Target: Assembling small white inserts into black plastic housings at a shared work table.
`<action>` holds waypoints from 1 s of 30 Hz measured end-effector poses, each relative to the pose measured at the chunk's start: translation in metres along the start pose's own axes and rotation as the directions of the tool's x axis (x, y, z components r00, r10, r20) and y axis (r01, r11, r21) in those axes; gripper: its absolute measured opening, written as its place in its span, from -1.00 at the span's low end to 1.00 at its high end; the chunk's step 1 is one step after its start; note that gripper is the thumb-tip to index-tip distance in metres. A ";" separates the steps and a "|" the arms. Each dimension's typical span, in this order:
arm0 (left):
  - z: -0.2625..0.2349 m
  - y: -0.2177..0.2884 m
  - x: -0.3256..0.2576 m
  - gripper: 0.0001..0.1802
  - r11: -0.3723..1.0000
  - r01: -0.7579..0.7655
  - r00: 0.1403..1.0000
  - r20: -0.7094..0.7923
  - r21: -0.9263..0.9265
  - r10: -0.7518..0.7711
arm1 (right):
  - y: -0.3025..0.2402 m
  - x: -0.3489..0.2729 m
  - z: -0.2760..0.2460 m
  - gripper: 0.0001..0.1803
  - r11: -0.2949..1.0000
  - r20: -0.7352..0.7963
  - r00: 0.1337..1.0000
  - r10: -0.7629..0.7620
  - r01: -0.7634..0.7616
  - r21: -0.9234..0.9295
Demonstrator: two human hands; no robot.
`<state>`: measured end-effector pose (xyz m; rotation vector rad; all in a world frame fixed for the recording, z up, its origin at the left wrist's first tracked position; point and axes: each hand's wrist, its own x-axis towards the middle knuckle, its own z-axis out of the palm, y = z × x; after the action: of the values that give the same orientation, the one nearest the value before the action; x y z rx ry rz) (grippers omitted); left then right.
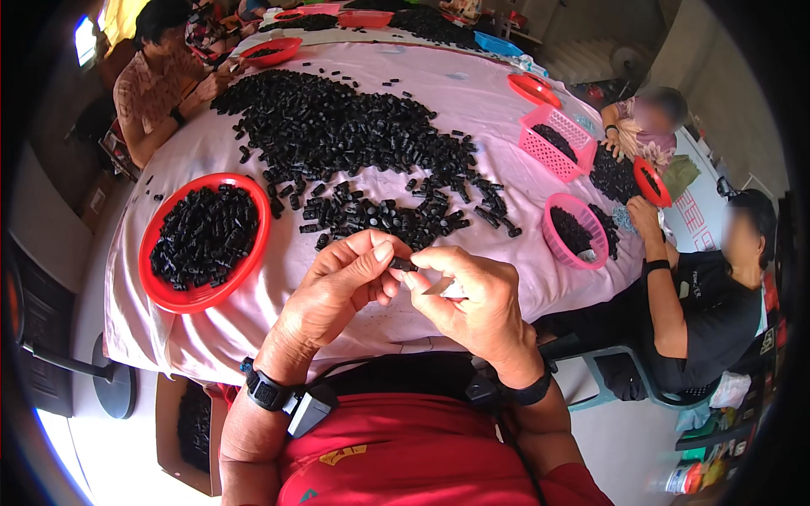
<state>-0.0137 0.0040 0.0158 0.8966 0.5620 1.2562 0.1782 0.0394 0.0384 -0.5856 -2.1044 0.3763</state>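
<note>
The left hand [342, 282] and right hand [468, 299] meet above the near table edge, fingertips pinched together on one small black piece [402, 265]. The right hand also grips a thin pale blade-like tool [445, 288]; its exact kind is hard to make out.

Just left of the hands a round red tray [160, 291] lies on the pink cloth [278, 325], heaped with short black cylinders. Beyond the hands a broad pile [354, 139] of the same dull, tube-shaped pieces spreads across the table. To the right, a round pink basket [591, 215] with slotted walls holds more of them, and a square pink basket [567, 126] farther back is partly filled.

Other people sit at the right and far left, with their own red trays [272, 51]. Below the table edge, a brown box [173, 426] with dark contents is half hidden by the left forearm. The far baskets are too small to read.
</note>
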 end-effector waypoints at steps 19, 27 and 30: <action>0.001 -0.003 -0.001 -0.81 0.987 0.014 1.000 0.029 -0.159 -0.010 | -0.001 0.001 -0.006 -0.74 0.897 0.102 0.969 0.223 -0.245 0.368; 0.001 -0.004 -0.001 -0.70 0.960 0.165 0.986 0.071 -0.225 -0.152 | -0.002 0.004 0.000 -0.77 0.885 0.100 0.980 0.170 -0.196 0.422; -0.003 -0.004 -0.001 -0.64 0.951 0.172 0.985 0.058 -0.257 -0.162 | -0.004 0.004 0.005 -0.83 0.832 -0.010 0.972 0.233 -0.194 0.520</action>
<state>-0.0135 0.0036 0.0106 0.6355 0.4217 1.1270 0.1708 0.0383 0.0399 -0.4997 -1.7607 0.9991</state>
